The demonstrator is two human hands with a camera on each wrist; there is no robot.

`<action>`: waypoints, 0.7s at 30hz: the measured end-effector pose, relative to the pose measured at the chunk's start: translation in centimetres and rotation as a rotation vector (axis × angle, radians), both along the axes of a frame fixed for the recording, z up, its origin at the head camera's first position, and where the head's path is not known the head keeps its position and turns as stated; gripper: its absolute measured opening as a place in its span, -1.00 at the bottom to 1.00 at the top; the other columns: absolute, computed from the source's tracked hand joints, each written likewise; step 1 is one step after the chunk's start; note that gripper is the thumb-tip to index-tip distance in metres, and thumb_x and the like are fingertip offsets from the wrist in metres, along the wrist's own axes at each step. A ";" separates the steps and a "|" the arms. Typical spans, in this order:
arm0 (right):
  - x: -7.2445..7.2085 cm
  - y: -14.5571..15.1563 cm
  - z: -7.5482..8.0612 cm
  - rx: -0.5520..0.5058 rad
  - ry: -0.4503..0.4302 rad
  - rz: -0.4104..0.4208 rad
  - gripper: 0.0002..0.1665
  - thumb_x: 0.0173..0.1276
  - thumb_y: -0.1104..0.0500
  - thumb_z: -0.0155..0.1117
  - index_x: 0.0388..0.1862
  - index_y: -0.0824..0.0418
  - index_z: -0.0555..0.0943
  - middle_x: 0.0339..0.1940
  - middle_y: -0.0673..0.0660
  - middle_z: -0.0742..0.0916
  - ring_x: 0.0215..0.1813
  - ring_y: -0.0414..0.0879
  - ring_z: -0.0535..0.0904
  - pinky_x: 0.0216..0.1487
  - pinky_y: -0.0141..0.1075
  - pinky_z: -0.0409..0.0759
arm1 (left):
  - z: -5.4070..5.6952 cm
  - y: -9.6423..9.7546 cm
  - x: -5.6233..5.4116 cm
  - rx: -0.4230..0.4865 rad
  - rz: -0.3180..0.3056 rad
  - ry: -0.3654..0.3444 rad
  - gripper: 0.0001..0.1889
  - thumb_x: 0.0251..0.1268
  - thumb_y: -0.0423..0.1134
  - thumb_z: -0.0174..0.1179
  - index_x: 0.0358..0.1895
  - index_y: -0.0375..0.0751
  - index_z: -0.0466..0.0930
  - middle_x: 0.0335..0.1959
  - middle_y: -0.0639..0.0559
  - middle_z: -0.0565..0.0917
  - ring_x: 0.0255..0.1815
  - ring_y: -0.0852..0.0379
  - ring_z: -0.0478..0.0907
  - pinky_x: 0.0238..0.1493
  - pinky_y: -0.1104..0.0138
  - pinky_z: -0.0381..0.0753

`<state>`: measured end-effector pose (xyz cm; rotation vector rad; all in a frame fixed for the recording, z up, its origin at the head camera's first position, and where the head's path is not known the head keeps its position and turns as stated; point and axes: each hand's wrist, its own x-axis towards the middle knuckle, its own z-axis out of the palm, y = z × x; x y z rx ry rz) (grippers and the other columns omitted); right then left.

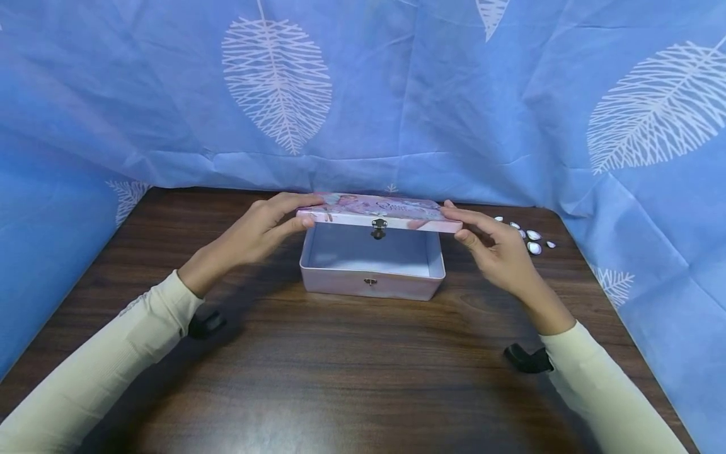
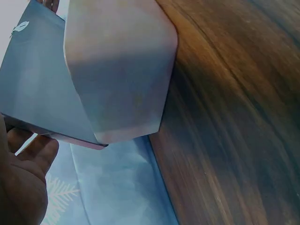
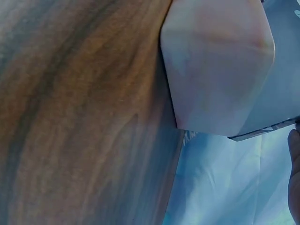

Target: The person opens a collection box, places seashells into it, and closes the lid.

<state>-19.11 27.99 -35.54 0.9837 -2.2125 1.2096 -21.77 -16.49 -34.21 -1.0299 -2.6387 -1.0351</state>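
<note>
A pink metal box (image 1: 340,282) sits on the table with its hinged lid (image 1: 380,207) raised at a slant, and its pale grey inside shows below. The lid's top carries a pink and purple printed picture, and a dark clasp (image 1: 379,228) hangs from its front edge. My left hand (image 1: 255,228) grips the lid's left end, thumb at the front corner and fingers over the top. At the other end, my right hand (image 1: 499,252) holds the right corner between thumb and fingers. Each wrist view shows the box's side wall (image 2: 119,93) and the lid's grey underside (image 3: 281,79).
Several shiny, drop-shaped white pieces (image 1: 533,248) lie on the dark wooden table (image 1: 340,366), just beyond my right hand. A blue cloth (image 1: 397,113) with white leaf prints hangs behind the table and along its sides. A small catch (image 1: 370,282) sits on the box's front wall.
</note>
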 end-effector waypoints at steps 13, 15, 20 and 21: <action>0.1 -0.7 1.5 -0.085 -0.054 -0.193 -0.64 0.66 0.34 0.38 0.33 0.21 0.83 0.17 -0.27 0.88 -0.11 -0.41 0.72 -0.13 -0.56 0.57 | 1.1 1.1 -0.6 0.150 0.057 -0.038 -0.43 0.86 0.21 -0.02 0.53 -0.08 0.68 0.36 -0.19 0.80 0.30 -0.14 0.74 0.31 -0.13 0.63; 0.1 -0.9 1.8 -0.102 -0.060 -0.239 -0.67 0.68 0.28 0.39 0.32 0.22 0.84 0.08 -0.39 0.86 -0.17 -0.40 0.68 -0.18 -0.52 0.50 | 1.2 1.3 -0.7 0.183 0.067 -0.052 -0.47 0.89 0.15 -0.02 0.50 -0.08 0.69 0.29 -0.20 0.83 0.24 -0.15 0.75 0.28 -0.12 0.63; -0.3 -1.4 2.7 -0.198 -0.114 -0.279 -0.66 0.71 0.21 0.36 0.27 0.38 0.82 -0.01 -0.40 0.86 0.01 -0.43 0.84 0.04 -0.58 0.70 | 1.4 1.8 -0.9 0.311 0.065 -0.102 -0.51 0.92 0.03 -0.05 0.48 -0.21 0.67 0.29 -0.33 0.80 0.32 -0.30 0.75 0.41 -0.13 0.64; -0.4 -1.5 3.0 -0.224 -0.126 -0.279 -0.65 0.71 0.21 0.36 0.26 0.42 0.81 -0.02 -0.38 0.87 0.00 -0.43 0.84 0.07 -0.57 0.72 | 1.4 1.9 -0.9 0.344 0.062 -0.114 -0.51 0.93 0.00 -0.06 0.48 -0.25 0.65 0.32 -0.34 0.78 0.36 -0.33 0.72 0.44 -0.13 0.65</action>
